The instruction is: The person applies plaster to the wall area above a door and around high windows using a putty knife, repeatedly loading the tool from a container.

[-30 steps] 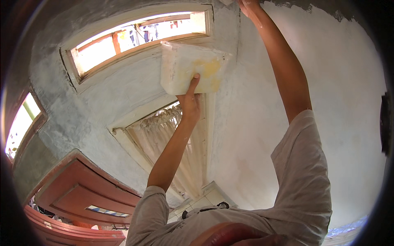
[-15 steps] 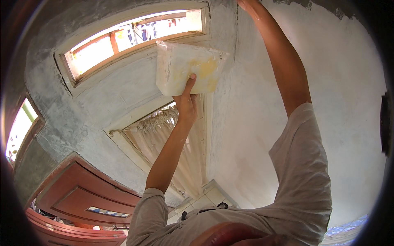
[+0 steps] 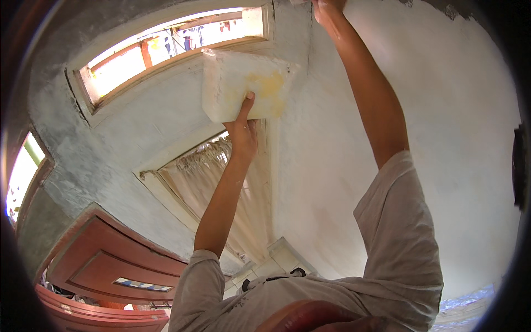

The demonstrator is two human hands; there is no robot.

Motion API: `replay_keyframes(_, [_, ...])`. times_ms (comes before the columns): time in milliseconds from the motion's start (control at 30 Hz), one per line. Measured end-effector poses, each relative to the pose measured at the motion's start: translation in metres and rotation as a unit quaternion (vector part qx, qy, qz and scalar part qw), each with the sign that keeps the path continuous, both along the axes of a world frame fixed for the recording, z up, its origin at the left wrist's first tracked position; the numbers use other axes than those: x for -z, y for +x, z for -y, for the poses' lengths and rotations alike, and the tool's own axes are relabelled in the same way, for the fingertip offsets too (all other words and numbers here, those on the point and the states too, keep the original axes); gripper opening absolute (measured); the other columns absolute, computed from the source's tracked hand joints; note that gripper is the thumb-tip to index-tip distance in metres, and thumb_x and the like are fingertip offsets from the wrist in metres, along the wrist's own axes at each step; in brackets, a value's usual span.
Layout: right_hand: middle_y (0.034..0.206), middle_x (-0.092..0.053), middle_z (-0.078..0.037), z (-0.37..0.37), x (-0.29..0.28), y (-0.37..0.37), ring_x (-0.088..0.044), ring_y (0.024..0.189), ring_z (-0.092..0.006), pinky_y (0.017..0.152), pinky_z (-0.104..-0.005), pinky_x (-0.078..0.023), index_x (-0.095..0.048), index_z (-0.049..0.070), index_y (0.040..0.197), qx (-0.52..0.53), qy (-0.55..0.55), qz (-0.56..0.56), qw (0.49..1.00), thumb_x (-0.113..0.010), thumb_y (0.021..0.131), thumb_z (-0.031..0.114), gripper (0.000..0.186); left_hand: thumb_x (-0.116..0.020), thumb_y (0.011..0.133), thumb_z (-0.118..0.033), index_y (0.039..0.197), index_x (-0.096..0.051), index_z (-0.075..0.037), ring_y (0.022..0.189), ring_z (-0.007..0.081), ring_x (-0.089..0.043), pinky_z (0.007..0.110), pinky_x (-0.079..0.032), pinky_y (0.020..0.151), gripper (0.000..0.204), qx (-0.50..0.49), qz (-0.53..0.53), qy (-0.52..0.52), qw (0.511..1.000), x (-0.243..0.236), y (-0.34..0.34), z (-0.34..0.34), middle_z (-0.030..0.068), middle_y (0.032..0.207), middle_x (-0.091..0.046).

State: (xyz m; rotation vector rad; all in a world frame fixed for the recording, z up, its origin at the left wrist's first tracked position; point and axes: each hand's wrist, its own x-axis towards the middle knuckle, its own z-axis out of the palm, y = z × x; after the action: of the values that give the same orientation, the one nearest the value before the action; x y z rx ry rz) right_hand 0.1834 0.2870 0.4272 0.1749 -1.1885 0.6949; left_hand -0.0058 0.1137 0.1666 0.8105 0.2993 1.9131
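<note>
Container and left hand met at the upper middle of the frame. The whitish, box-shaped container was tilted, one broad face toward the camera with yellow smears on its right half, and a narrower side face showed at its left. The left hand gripped it at the lower edge: the thumb lay flat on the broad face, pointing up, while the other fingers were mostly hidden behind the container.

The right hand was raised to the top edge of the frame, right of the container and well apart from it, and partly cut off there. A sliver of a small pale object showed just beside it, to its left; whether the hand was grasping that object could not be told. Whitish flecks marked the right wrist.

Behind the container, at the upper left, a long window opening let in bright light. Below, near the middle, a pale gathered curtain hung in a light frame. A patchy grey-white wall filled the right half, rough and darker along its top edge. A reddish-brown door stood at the lower left, and a grey short-sleeved shirt covered the shoulders at the bottom of the frame.
</note>
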Motion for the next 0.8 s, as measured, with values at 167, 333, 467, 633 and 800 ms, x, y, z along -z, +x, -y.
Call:
replay_keyframes(167, [0.109,-0.062,-0.009,0.069,0.141,0.041,-0.058,0.093,-0.017,0.077,-0.0234,-0.051,-0.062,-0.005,0.115,-0.029,-0.22,-0.046,0.974,-0.063,0.103,0.016,0.025,-0.07,0.098,-0.023,0.149,-0.044,-0.012,0.131,0.0219,-0.052,0.043,-0.044,0.108,0.059,0.006,-0.145,0.028,0.989,0.069,-0.032,-0.009,0.0045,0.142,-0.054])
replay_keyframes(333, [0.11,-0.067,-0.005,0.206,0.295,0.109,-0.057,0.077,-0.0122,0.065,-0.024,-0.045,-0.059,-0.002,0.126,0.033,-0.258,0.02,0.965,-0.062,0.103,0.016,0.029,-0.064,0.1,-0.041,0.146,-0.047,-0.012,0.129,0.0225,-0.054,0.039,-0.049,0.106,0.057,0.226,0.002,-0.041,0.973,0.166,-0.001,0.049,0.0052,0.141,-0.055])
replay_keyframes(467, [0.095,-0.069,-0.007,0.326,0.348,0.098,-0.065,0.076,-0.0171,0.066,-0.0274,-0.052,-0.06,-0.003,0.124,0.099,-0.389,0.111,0.909,-0.059,0.105,0.014,0.025,-0.042,0.103,-0.064,0.151,-0.043,-0.015,0.131,0.0251,-0.054,0.043,-0.05,0.106,0.068,0.256,0.042,-0.172,0.95,0.236,0.012,0.098,0.0069,0.144,-0.054])
replay_keyframes(633, [0.096,-0.074,-0.011,0.405,0.413,0.09,-0.073,0.088,-0.0239,0.075,-0.033,-0.059,-0.069,-0.004,0.11,0.248,-0.331,0.209,0.886,-0.066,0.091,-0.001,0.019,-0.038,0.104,-0.064,0.15,-0.045,-0.014,0.125,0.0255,-0.058,0.043,-0.053,0.102,0.068,0.339,0.093,-0.246,0.903,0.349,0.021,0.133,0.0074,0.14,-0.058])
replay_keyframes(800, [0.11,-0.075,-0.009,0.45,0.427,0.087,-0.069,0.109,-0.0298,0.088,-0.0394,-0.06,-0.078,0.005,0.106,0.322,-0.257,0.414,0.812,-0.063,0.065,-0.02,0.05,-0.041,0.104,-0.061,0.149,-0.046,-0.012,0.12,0.0267,-0.062,0.043,-0.055,0.101,0.067,0.321,0.081,-0.316,0.889,0.382,0.035,0.155,0.0092,0.135,-0.061])
